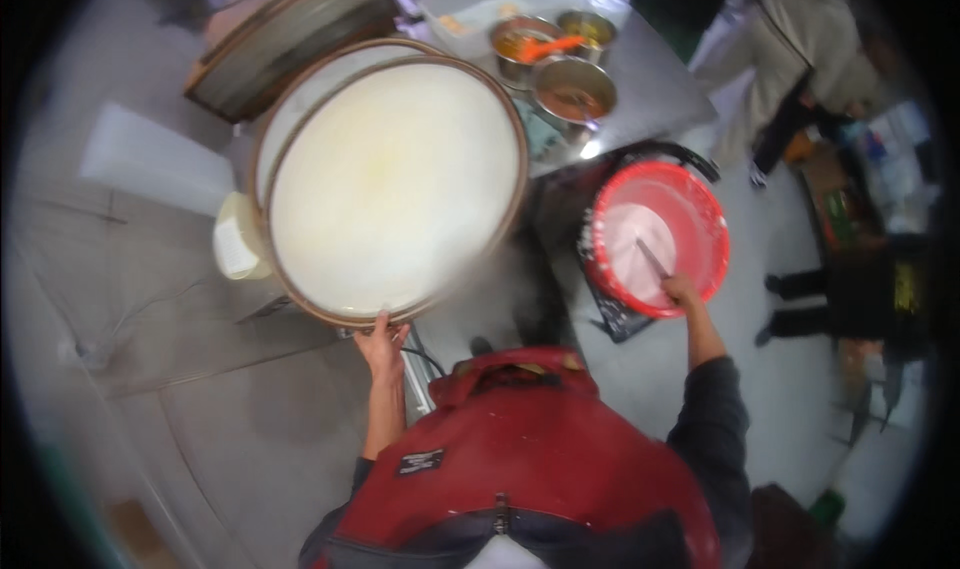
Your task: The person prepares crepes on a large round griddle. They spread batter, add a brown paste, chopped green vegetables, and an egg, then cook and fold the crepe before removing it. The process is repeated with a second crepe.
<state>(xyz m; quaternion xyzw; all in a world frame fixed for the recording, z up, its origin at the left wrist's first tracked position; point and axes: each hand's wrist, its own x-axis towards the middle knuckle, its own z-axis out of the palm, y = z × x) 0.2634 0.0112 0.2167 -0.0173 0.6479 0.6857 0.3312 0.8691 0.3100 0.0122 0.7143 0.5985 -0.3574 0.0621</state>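
Observation:
My left hand [384, 347] grips the near rim of a large round tray [397, 186] with a brown rim. A smooth, pale cream-coloured layer covers its inside. Beneath it, offset to the upper left, shows the edge of a second round tray [279, 137]. Off to the right, my right hand [681, 291] is closed around the handle of a utensil [651, 256], whose lower end dips into white liquid [630, 231]. That liquid lies in a red plastic bucket [716, 231]. Steam blurs the tray's lower right edge.
Metal pots [574, 92] of sauce, one with an orange utensil [551, 47], stand on a metal table [660, 81]. A wooden-edged container [300, 43] is at upper left, with a white block [157, 160] below it. A yellowish container [238, 237] sits beside the trays. People [795, 36] stand at right.

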